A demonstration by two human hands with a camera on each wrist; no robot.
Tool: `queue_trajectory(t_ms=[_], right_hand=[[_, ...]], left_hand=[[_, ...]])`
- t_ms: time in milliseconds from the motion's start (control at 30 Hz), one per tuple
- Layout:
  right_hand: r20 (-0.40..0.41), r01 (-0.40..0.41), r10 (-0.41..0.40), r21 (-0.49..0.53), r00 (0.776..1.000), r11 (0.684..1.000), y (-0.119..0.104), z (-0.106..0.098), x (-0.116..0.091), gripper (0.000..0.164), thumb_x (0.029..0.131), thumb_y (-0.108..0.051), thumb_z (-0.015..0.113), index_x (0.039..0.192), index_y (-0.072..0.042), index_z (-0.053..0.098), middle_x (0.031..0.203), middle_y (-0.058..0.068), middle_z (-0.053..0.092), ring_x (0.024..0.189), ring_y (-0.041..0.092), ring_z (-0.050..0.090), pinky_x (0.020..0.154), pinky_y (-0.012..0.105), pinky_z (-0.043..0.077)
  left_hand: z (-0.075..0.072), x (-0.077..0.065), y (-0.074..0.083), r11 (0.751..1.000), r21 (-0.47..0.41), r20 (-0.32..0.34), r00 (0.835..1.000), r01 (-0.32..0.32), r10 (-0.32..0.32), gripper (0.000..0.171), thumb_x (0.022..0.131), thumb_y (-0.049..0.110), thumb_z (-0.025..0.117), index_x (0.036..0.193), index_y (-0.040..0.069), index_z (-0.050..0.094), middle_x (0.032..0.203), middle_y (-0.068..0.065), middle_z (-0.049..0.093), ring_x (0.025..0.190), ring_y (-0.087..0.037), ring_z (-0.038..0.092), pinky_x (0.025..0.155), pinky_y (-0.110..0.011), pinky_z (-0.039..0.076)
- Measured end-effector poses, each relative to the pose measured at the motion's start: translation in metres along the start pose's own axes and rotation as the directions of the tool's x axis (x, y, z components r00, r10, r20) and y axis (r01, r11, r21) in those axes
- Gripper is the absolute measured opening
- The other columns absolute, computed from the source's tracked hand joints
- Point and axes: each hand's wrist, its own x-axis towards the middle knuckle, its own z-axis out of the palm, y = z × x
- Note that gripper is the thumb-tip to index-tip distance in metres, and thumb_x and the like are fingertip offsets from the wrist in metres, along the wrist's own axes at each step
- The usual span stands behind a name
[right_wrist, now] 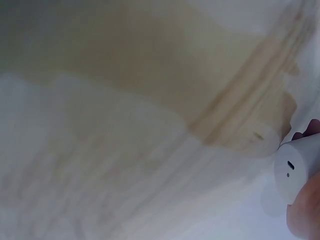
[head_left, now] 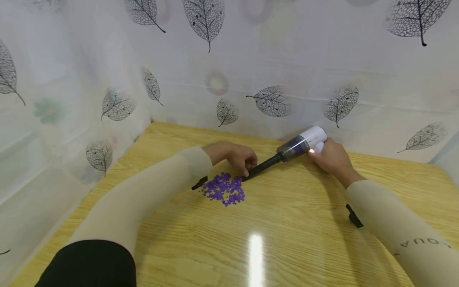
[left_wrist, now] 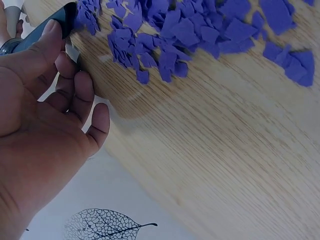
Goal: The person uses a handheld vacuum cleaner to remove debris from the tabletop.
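A handheld vacuum cleaner (head_left: 295,146) with a white body, a see-through dust cup and a dark nozzle slants down to the left over the table. My right hand (head_left: 331,157) grips its white handle; the right wrist view catches only the body's white end (right_wrist: 292,172) and part of the hand. Near the nozzle's tip, my left hand (head_left: 241,157) pinches the dark nozzle (left_wrist: 42,31) between thumb and fingers, the other fingers loosely bent. The tip meets the edge of a pile of torn purple paper scraps (head_left: 223,189), which look flat and loose in the left wrist view.
The wood-grain table (head_left: 287,231) runs back to a pale curtain (head_left: 186,71) printed with dark leaves, which also hangs along the left side. A bright light reflection lies on the front of the tabletop. Black straps show at both wrists.
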Motion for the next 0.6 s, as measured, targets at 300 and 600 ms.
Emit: queue_trajectory(t_ms=[300, 600], right_hand=[[0.021, 0.037, -0.037, -0.006, 0.999, 0.999, -0.001, -0.001, 0.000, 0.051, 0.081, -0.041, 0.059, 0.098, 0.005, 0.047, 0.074, 0.014, 0.051, 0.062, 0.028, 0.048, 0.050, 0.040, 0.039], [0.044, 0.068, -0.067, -0.011, 0.997, 0.998, -0.003, -0.001, -0.004, 0.051, 0.081, -0.042, 0.059, 0.098, 0.004, 0.046, 0.073, 0.013, 0.051, 0.061, 0.027, 0.048, 0.050, 0.039, 0.040]], left_hand=[[0.004, -0.002, 0.010, 1.000, -0.015, 0.050, 0.999, -0.014, 0.015, 0.019, 0.080, 0.010, 0.068, 0.092, 0.005, 0.055, 0.075, 0.002, 0.047, 0.068, -0.009, 0.043, 0.064, -0.021, 0.035], [0.009, -0.004, 0.023, 0.999, 0.037, 0.089, 0.996, -0.028, 0.025, 0.021, 0.079, 0.014, 0.071, 0.089, 0.006, 0.054, 0.071, 0.003, 0.046, 0.064, -0.009, 0.041, 0.061, -0.021, 0.034]])
